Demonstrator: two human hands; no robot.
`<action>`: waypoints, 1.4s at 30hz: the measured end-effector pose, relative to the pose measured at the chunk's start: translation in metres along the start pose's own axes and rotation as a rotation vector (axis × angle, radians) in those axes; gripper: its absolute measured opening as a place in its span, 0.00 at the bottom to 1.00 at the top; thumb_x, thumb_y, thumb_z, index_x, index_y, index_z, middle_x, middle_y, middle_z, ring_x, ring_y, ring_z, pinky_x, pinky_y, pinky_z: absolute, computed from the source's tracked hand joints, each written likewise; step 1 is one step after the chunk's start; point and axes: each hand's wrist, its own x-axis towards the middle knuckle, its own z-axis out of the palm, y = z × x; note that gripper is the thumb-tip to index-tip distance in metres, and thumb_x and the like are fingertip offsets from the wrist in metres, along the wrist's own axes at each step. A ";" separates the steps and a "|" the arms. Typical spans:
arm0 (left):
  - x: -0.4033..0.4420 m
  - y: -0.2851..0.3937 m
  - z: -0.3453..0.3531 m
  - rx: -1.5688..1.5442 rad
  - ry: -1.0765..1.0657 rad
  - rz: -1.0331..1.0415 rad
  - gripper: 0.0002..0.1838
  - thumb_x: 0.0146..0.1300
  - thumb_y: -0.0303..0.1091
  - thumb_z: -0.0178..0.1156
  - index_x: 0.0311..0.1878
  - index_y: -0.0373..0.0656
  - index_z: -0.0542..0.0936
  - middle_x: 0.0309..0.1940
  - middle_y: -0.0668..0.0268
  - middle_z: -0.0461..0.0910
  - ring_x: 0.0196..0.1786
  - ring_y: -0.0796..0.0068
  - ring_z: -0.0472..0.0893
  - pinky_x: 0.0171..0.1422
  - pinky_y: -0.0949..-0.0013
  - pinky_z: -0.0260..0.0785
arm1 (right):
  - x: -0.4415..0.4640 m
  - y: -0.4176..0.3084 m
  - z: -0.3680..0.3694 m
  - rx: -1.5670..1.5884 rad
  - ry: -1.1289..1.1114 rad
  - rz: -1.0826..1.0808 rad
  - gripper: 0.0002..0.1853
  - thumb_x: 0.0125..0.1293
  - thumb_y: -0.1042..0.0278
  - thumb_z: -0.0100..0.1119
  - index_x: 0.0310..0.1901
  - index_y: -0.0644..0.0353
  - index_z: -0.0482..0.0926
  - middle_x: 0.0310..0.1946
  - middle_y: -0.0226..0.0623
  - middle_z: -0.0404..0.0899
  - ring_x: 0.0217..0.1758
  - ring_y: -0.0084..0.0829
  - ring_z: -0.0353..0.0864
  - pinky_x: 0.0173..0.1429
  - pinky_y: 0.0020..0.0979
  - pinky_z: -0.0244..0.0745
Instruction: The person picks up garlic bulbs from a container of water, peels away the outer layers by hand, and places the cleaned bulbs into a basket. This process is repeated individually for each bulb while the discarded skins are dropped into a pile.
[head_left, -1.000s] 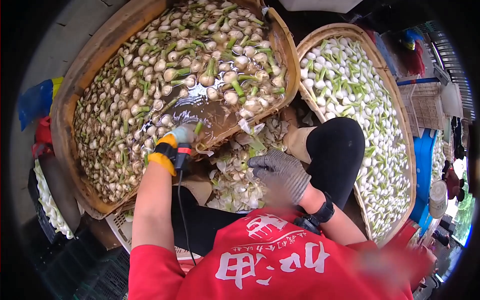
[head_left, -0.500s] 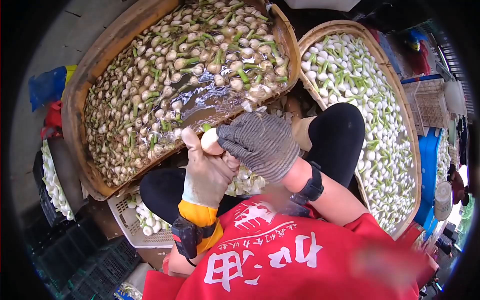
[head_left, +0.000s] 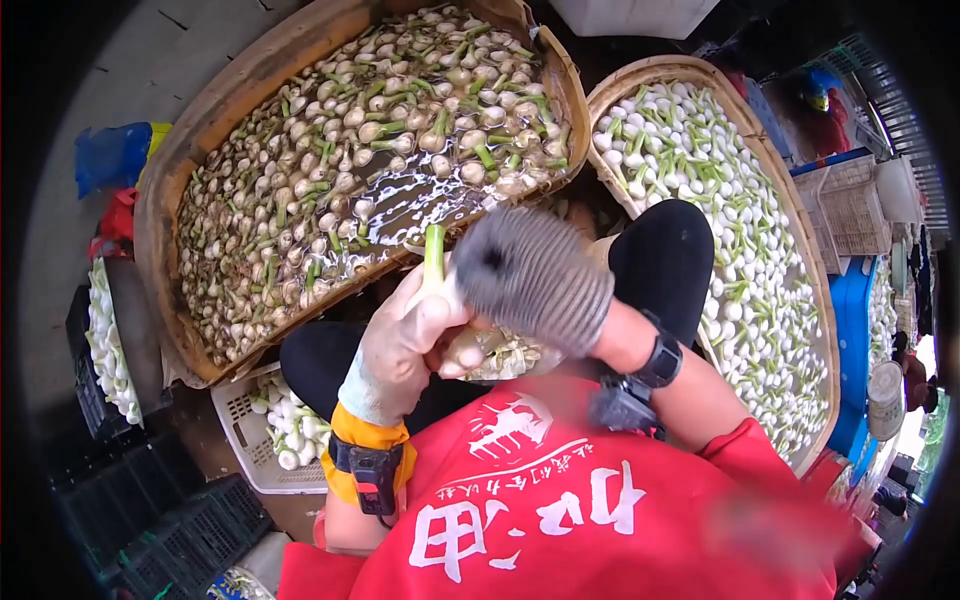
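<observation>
In the head view, my left hand [head_left: 405,335], in a white glove, is wrapped round a fresh garlic bulb [head_left: 432,285] whose cut green stem points up toward the tub. My right hand [head_left: 525,270], in a grey ribbed glove, lies against the bulb's right side. Its fingers are curled and blurred, and what they pinch is hidden. Pale peelings [head_left: 512,357] show below the hands, between my knees. Beyond them, a wooden tub [head_left: 160,250] holds water and many brownish bulbs with green stems [head_left: 300,185].
At the right, a second tub [head_left: 720,75] is full of clean white bulbs. A white plastic crate [head_left: 243,430] with several bulbs stands by my left knee. Dark crates [head_left: 190,525] are stacked at the lower left, and a blue container [head_left: 853,345] stands at the far right.
The bulb has turned in my left hand, so its stem now stands upright. Both hands have shifted slightly, the right one rolling over and blurring. The head view has tilted a little.
</observation>
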 end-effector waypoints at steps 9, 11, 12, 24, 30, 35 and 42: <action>-0.020 -0.007 0.008 -0.049 -0.007 0.050 0.24 0.69 0.43 0.53 0.61 0.37 0.72 0.36 0.62 0.80 0.25 0.83 0.73 0.24 0.82 0.60 | -0.002 0.028 -0.001 0.120 0.239 0.193 0.11 0.64 0.65 0.65 0.45 0.60 0.85 0.37 0.39 0.86 0.40 0.32 0.85 0.48 0.31 0.78; -0.020 -0.010 0.013 0.002 0.046 0.058 0.21 0.74 0.47 0.50 0.55 0.37 0.73 0.32 0.60 0.80 0.19 0.85 0.70 0.19 0.82 0.57 | -0.014 0.024 0.005 0.197 0.151 0.087 0.13 0.68 0.64 0.59 0.49 0.59 0.85 0.43 0.41 0.85 0.45 0.34 0.85 0.51 0.32 0.77; -0.021 -0.011 0.014 0.003 0.046 0.058 0.21 0.74 0.47 0.50 0.55 0.37 0.73 0.32 0.60 0.80 0.19 0.85 0.70 0.19 0.82 0.57 | -0.017 0.016 0.005 0.200 0.105 0.058 0.13 0.69 0.64 0.57 0.50 0.59 0.85 0.45 0.42 0.84 0.47 0.35 0.84 0.52 0.32 0.77; -0.007 -0.025 -0.003 0.398 -0.050 0.298 0.23 0.78 0.46 0.40 0.45 0.36 0.77 0.33 0.60 0.82 0.28 0.75 0.81 0.33 0.74 0.75 | -0.026 -0.006 0.006 0.164 0.078 -0.014 0.13 0.59 0.62 0.66 0.44 0.55 0.86 0.39 0.37 0.83 0.41 0.35 0.83 0.47 0.32 0.77; 0.005 -0.026 -0.005 0.401 0.035 0.149 0.14 0.74 0.36 0.49 0.51 0.35 0.77 0.44 0.59 0.82 0.41 0.63 0.84 0.49 0.63 0.79 | -0.042 -0.007 0.015 0.015 0.080 -0.155 0.11 0.49 0.62 0.76 0.34 0.53 0.86 0.32 0.31 0.81 0.36 0.28 0.80 0.36 0.31 0.73; 0.041 -0.048 -0.063 -0.736 -0.009 0.194 0.20 0.77 0.41 0.47 0.56 0.30 0.70 0.43 0.48 0.79 0.44 0.54 0.83 0.49 0.62 0.82 | -0.049 -0.011 -0.023 0.090 0.009 -0.372 0.07 0.47 0.69 0.74 0.26 0.53 0.83 0.29 0.29 0.79 0.36 0.34 0.80 0.41 0.31 0.74; 0.049 -0.086 -0.081 0.816 -0.185 -0.041 0.24 0.66 0.46 0.64 0.61 0.47 0.76 0.46 0.58 0.84 0.44 0.65 0.84 0.49 0.67 0.74 | -0.041 0.027 -0.060 -0.229 0.535 0.051 0.30 0.44 0.77 0.78 0.53 0.61 0.80 0.40 0.29 0.76 0.36 0.19 0.74 0.44 0.21 0.73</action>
